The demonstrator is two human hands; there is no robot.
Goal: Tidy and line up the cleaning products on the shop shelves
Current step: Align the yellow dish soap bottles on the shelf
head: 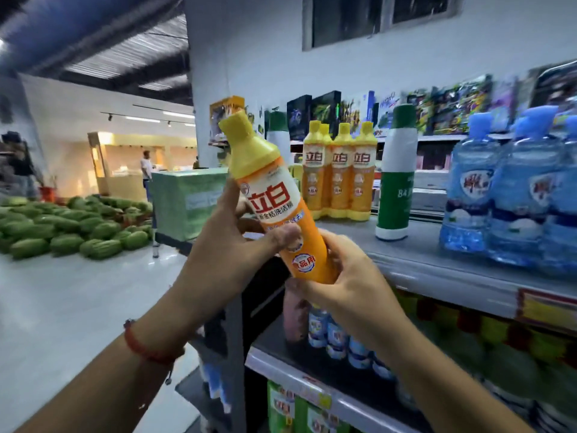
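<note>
Both hands hold one orange bottle (274,195) up in the air, in front of the near end of the top shelf (437,270). The left hand (231,245) wraps around the middle of the bottle, with its thumb lying across the front label. The right hand (346,276) cups the bottom of the bottle, fingers curled around it. The bottle has a yellow cap and leans to the left at the top. Its label, with big red writing, faces the camera. A red string bracelet (146,348) sits on the left wrist.

On the top shelf, farther back, stands a small group of the same orange bottles (338,173), upright and close together. Just right of them stands a tall green and white bottle (396,173), a little apart from the group. Another green and white bottle (278,132) stands behind, to the left of the group. On the right side of the shelf sits a row of big blue bottles (512,189), touching each other.

Under the hands, on a lower shelf (299,379), stands a row of small blue and white bottles (337,335). The picture is too blurry to read them.

Far off on the left, a big pile of green watermelons (71,226) lies on the shop floor, and a person (145,170) stands near a lit counter.
</note>
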